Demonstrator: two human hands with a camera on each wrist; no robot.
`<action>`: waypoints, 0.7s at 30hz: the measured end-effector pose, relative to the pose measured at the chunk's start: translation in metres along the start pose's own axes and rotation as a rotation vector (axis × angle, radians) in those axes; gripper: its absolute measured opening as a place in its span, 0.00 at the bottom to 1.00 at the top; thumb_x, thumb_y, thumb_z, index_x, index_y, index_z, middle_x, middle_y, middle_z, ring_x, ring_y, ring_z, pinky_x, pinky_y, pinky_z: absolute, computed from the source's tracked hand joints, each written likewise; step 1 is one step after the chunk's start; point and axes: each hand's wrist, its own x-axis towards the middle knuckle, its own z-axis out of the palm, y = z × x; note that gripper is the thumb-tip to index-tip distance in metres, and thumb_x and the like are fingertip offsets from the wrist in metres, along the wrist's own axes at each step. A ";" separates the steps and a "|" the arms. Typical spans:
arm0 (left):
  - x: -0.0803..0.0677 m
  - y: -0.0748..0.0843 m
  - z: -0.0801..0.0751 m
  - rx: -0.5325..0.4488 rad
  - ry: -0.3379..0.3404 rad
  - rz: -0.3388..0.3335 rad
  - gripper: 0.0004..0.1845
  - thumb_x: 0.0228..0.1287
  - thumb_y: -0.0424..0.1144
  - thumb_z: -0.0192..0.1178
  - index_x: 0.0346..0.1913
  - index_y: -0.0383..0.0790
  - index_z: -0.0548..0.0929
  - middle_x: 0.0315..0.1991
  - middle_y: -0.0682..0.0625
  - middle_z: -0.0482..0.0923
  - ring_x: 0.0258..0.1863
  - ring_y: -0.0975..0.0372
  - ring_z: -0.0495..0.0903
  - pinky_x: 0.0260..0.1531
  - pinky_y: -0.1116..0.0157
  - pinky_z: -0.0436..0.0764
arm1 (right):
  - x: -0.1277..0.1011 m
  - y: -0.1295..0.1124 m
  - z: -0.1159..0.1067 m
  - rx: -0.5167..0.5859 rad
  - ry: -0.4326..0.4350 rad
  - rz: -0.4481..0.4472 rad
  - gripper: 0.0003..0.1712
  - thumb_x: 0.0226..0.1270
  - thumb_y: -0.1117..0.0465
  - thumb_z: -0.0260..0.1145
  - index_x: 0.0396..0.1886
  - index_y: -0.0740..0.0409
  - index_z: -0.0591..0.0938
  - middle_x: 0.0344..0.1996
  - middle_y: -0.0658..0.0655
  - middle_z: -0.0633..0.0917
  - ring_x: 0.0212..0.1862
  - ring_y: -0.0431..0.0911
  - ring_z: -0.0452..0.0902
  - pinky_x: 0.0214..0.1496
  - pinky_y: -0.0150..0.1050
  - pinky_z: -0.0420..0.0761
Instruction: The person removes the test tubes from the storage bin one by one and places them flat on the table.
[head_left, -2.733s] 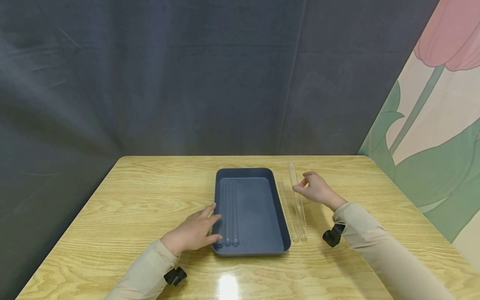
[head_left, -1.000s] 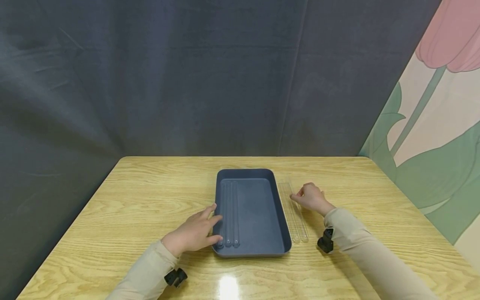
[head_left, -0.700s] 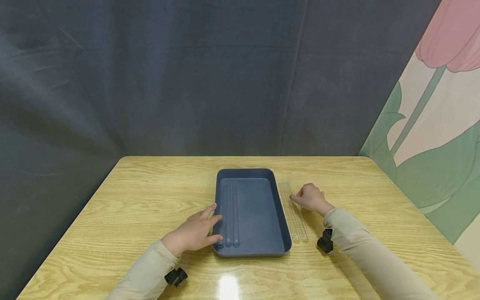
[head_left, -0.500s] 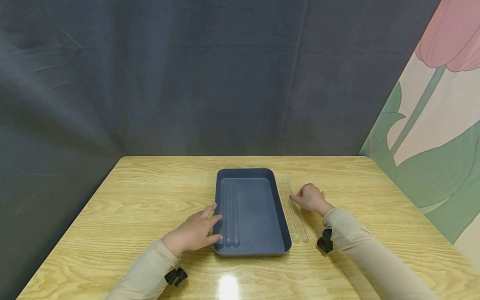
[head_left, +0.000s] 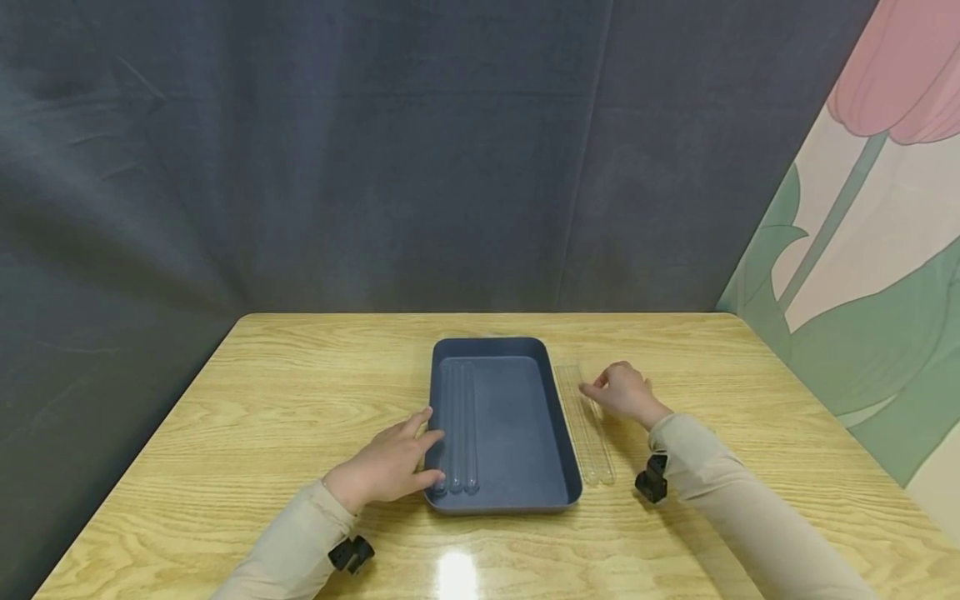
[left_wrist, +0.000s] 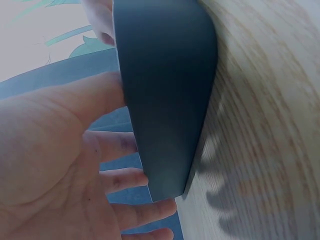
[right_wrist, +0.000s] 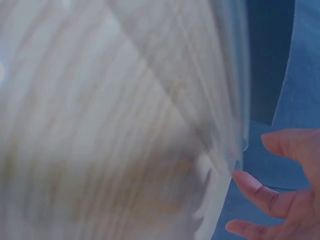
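Observation:
My left hand (head_left: 386, 467) rests at the left rim of a dark blue rectangular tray (head_left: 517, 507); its fingers are spread and reach over the edge, as the left wrist view also shows. Inside the tray, three clear round-ended tubes (head_left: 457, 433), like test tubes, lie side by side along the left wall. More clear tubes (head_left: 588, 450) lie lengthwise on the table just right of the tray. Over their far end is my right hand (head_left: 626, 393), thumb and forefinger parted with nothing between them. In the right wrist view a fingertip (right_wrist: 240, 177) is right at a tube's end.
The wood-grain table (head_left: 300, 383) extends on both sides of the tray. A dark curtain (head_left: 420, 167) hangs behind it, and a wall with a painted tulip (head_left: 840, 225) stands at the right. Each wrist wears a small black camera (head_left: 651, 479).
My right hand has lowered a raised clear tube onto the table beside the others and let it go, then lifted slightly. The left hand has stayed at the tray's rim.

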 end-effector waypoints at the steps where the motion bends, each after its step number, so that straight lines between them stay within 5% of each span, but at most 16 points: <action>1: 0.000 0.000 0.000 0.000 0.000 0.000 0.31 0.63 0.49 0.59 0.64 0.34 0.69 0.72 0.34 0.50 0.68 0.41 0.59 0.66 0.45 0.62 | 0.000 -0.001 -0.001 0.004 0.004 -0.008 0.21 0.65 0.50 0.59 0.26 0.64 0.81 0.45 0.72 0.78 0.47 0.64 0.74 0.56 0.77 0.57; 9: 0.000 -0.001 0.001 0.001 0.005 0.005 0.31 0.63 0.49 0.59 0.64 0.34 0.69 0.72 0.34 0.51 0.68 0.41 0.60 0.66 0.44 0.62 | 0.000 -0.016 -0.011 0.028 0.029 -0.053 0.21 0.67 0.50 0.57 0.36 0.67 0.81 0.55 0.76 0.73 0.59 0.69 0.66 0.58 0.74 0.59; 14: 0.000 0.000 0.000 0.005 0.007 0.004 0.31 0.63 0.48 0.59 0.64 0.33 0.69 0.72 0.34 0.51 0.67 0.41 0.60 0.66 0.44 0.63 | 0.001 -0.025 -0.016 0.042 0.064 -0.108 0.21 0.66 0.51 0.58 0.38 0.69 0.81 0.53 0.75 0.74 0.58 0.68 0.67 0.55 0.65 0.69; 21: 0.000 0.000 0.000 0.004 0.010 0.007 0.31 0.63 0.48 0.59 0.64 0.33 0.70 0.71 0.34 0.52 0.67 0.41 0.60 0.65 0.44 0.63 | 0.000 -0.041 -0.018 0.071 0.058 -0.143 0.20 0.66 0.52 0.58 0.39 0.68 0.80 0.58 0.77 0.70 0.60 0.69 0.65 0.57 0.62 0.71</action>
